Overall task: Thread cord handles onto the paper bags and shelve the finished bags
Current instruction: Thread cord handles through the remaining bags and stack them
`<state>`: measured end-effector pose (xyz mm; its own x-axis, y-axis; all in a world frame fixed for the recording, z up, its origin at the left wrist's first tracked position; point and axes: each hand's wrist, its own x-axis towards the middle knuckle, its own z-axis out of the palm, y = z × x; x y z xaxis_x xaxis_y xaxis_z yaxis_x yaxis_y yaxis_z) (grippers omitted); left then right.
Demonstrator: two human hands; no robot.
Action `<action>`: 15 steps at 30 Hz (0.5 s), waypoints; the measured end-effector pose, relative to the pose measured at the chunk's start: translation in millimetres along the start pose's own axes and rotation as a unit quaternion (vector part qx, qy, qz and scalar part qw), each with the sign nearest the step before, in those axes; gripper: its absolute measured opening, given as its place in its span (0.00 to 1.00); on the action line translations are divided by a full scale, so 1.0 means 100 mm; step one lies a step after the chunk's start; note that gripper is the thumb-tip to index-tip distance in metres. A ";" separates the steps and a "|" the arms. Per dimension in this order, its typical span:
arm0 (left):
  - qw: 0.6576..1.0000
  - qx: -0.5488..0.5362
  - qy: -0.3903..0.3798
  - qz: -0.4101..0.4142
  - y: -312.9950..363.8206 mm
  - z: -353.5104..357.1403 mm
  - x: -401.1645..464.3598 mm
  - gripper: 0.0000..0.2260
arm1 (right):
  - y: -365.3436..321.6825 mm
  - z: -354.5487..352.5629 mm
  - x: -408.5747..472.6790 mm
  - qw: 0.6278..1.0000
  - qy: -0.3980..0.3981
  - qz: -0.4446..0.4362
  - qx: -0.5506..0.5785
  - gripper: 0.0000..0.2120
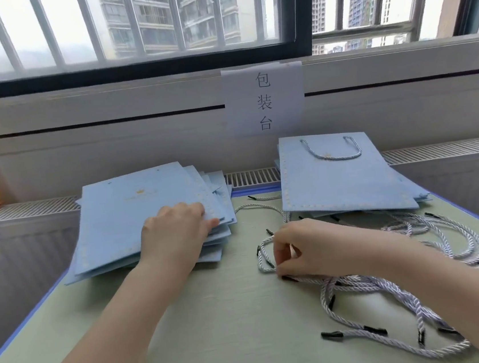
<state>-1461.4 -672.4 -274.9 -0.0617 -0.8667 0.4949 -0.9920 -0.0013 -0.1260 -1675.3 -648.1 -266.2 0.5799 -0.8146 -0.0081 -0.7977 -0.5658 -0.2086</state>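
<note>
Our right hand (pixel 305 250) has its fingers curled down around a twisted white cord with black tips (pixel 263 256), pinching it where it loops on the pale green tabletop (pixel 218 318). The looped end lies just left of the fingertips, and the rest of that cord disappears under the palm. Behind and below the wrist sprawls a loose tangle of the same white cords (pixel 394 292), spreading toward the table's right edge.

Our left hand (pixel 178 230) rests palm down on the left stack of flat light blue paper bags without handles (pixel 135 217); its fingers are bent at the stack's right edge, with the thumb at the edge of the top bag. We cannot tell whether it has lifted that bag.

Well apart from both hands, beyond the right hand, lies a second stack of blue bags (pixel 337 182), the top one carrying a threaded cord handle (pixel 330 148). A white paper sign with black characters (pixel 265 100) hangs on the wall behind it.
</note>
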 end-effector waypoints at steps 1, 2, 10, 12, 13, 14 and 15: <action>1.000 -0.004 -0.029 -0.002 -0.01 0.02 -0.01 0.19 | 0.00 0.01 0.00 1.000 0.002 -0.001 0.000 0.04; 0.999 -0.007 -0.049 -0.003 -0.03 0.06 0.01 0.21 | 0.00 0.02 0.01 1.000 0.006 -0.003 -0.003 0.04; 0.997 -0.015 -0.079 0.017 -0.14 0.02 0.08 0.20 | 0.04 0.09 0.04 0.979 0.171 -0.002 0.107 0.05; 0.996 -0.008 -0.083 0.024 -0.13 0.00 0.08 0.19 | 0.05 0.08 0.06 0.954 0.241 -0.017 0.179 0.08; 0.997 -0.010 -0.065 0.027 -0.13 -0.01 0.08 0.18 | 0.06 0.06 0.06 0.937 0.272 -0.020 0.220 0.10; 0.999 -0.016 -0.035 0.031 -0.13 0.00 0.08 0.17 | 0.06 0.06 0.07 0.919 0.297 -0.022 0.259 0.12; 0.999 -0.029 0.006 0.033 -0.14 0.02 0.07 0.16 | 0.06 0.05 0.07 0.903 0.316 -0.023 0.290 0.15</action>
<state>-1447.7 -679.4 -270.9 -0.1287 -0.8574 0.4982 -0.9904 0.0858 -0.1083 -1675.4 -656.5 -272.3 0.2538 -0.8058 0.5350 -0.4477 -0.5882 -0.6735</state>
